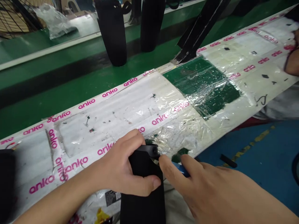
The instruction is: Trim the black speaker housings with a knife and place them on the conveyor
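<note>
Gripping a matte black piece, left fingers curled, right fingers clasping blue tool.

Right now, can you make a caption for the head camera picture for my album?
Left hand grips a black object, right hand holds a blue tool near its end, at a taped bench.

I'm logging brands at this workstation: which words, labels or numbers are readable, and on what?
"anko", in pink, repeated on the white tape on the covered bench; some repeats are blurred.
Dark patch near the bench's close edge: any print too small to read.
</note>
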`<action>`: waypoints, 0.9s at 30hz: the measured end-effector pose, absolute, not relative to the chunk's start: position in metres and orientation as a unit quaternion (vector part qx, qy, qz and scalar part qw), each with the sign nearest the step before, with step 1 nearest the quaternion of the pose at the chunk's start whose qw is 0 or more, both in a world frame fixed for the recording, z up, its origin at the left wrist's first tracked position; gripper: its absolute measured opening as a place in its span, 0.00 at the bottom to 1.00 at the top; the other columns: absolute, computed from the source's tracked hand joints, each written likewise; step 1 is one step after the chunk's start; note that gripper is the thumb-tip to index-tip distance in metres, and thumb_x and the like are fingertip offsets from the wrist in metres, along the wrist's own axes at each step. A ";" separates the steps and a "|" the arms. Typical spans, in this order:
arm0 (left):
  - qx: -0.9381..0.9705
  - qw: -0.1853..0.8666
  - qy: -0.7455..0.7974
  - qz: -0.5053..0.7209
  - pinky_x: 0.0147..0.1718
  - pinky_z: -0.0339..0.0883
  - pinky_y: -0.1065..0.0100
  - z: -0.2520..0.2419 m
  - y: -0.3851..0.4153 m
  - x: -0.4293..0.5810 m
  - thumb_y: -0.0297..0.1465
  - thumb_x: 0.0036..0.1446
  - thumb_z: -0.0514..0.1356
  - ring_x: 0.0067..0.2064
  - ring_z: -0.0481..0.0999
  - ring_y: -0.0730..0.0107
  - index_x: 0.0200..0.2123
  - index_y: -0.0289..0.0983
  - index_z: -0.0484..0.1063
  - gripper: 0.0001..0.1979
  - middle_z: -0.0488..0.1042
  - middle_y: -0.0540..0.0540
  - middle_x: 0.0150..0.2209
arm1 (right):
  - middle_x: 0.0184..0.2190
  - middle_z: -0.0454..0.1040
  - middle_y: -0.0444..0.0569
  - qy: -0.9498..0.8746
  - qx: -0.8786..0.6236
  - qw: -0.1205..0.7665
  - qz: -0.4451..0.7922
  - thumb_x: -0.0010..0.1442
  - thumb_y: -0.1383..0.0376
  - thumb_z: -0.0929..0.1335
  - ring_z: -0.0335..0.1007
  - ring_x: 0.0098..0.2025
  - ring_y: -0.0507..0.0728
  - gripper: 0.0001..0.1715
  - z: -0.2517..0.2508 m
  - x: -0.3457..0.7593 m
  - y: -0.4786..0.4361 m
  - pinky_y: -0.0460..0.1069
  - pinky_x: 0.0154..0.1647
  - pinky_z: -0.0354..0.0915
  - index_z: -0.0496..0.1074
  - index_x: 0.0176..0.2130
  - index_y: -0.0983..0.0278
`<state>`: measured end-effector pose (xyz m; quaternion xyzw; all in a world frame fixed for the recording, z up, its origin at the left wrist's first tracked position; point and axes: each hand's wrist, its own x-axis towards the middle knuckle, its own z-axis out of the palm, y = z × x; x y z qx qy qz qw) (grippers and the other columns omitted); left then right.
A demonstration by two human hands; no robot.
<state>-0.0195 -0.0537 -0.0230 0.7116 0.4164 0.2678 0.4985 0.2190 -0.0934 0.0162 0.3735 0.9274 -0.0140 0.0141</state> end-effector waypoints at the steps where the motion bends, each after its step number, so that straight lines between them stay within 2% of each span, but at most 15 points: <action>1: 0.708 0.510 0.410 0.268 0.29 0.55 0.63 -0.024 -0.053 -0.021 0.36 0.45 0.72 0.32 0.61 0.69 0.30 0.41 0.57 0.23 0.62 0.52 0.34 | 0.28 0.70 0.41 0.927 0.375 0.016 -0.017 0.49 0.73 0.66 0.65 0.17 0.55 0.40 0.015 0.219 -0.091 0.51 0.16 0.52 0.59 0.61 0.60; 5: 0.694 0.548 0.381 0.269 0.31 0.57 0.64 -0.028 -0.051 -0.025 0.37 0.47 0.74 0.34 0.62 0.69 0.32 0.40 0.61 0.23 0.62 0.52 0.37 | 0.29 0.71 0.43 0.938 0.345 0.001 -0.026 0.39 0.73 0.67 0.63 0.16 0.56 0.46 0.005 0.223 -0.081 0.51 0.18 0.43 0.59 0.58 0.62; 9: 0.682 0.571 0.368 0.271 0.31 0.57 0.65 -0.032 -0.050 -0.026 0.37 0.47 0.75 0.34 0.63 0.70 0.33 0.40 0.61 0.23 0.63 0.51 0.38 | 0.29 0.71 0.44 0.943 0.328 -0.009 -0.048 0.37 0.72 0.68 0.63 0.17 0.58 0.46 -0.014 0.227 -0.074 0.52 0.26 0.31 0.57 0.57 0.62; 13: 0.690 0.560 0.363 0.281 0.31 0.56 0.63 -0.034 -0.048 -0.025 0.38 0.47 0.75 0.34 0.62 0.68 0.32 0.40 0.59 0.25 0.63 0.50 0.38 | 0.30 0.70 0.43 0.942 0.330 -0.026 -0.055 0.46 0.74 0.67 0.63 0.19 0.57 0.41 -0.029 0.227 -0.072 0.51 0.28 0.32 0.55 0.58 0.62; 15: 0.698 0.551 0.359 0.284 0.32 0.56 0.62 -0.034 -0.048 -0.025 0.37 0.47 0.74 0.35 0.63 0.67 0.32 0.40 0.59 0.24 0.63 0.50 0.38 | 0.30 0.69 0.43 0.939 0.337 -0.032 -0.064 0.47 0.75 0.66 0.62 0.19 0.57 0.40 -0.031 0.227 -0.071 0.51 0.26 0.32 0.54 0.58 0.61; 18: 0.702 0.542 0.362 0.288 0.32 0.56 0.62 -0.034 -0.049 -0.025 0.36 0.46 0.73 0.35 0.63 0.66 0.33 0.41 0.60 0.23 0.64 0.50 0.38 | 0.29 0.68 0.41 0.937 0.335 -0.049 -0.089 0.48 0.75 0.65 0.61 0.18 0.57 0.38 -0.028 0.229 -0.073 0.52 0.25 0.34 0.56 0.58 0.60; 23: 0.709 0.532 0.360 0.292 0.33 0.57 0.62 -0.036 -0.051 -0.028 0.39 0.46 0.74 0.36 0.63 0.65 0.36 0.40 0.63 0.23 0.64 0.50 0.38 | 0.30 0.67 0.44 0.926 0.354 -0.096 -0.088 0.57 0.76 0.58 0.61 0.20 0.58 0.34 -0.020 0.236 -0.079 0.53 0.23 0.39 0.58 0.61 0.60; 27: 0.706 0.535 0.362 0.289 0.33 0.56 0.62 -0.037 -0.050 -0.028 0.39 0.46 0.74 0.36 0.63 0.65 0.35 0.41 0.63 0.23 0.64 0.50 0.37 | 0.29 0.65 0.43 0.926 0.359 -0.080 -0.084 0.55 0.75 0.59 0.58 0.19 0.58 0.35 -0.018 0.235 -0.081 0.53 0.23 0.37 0.60 0.60 0.59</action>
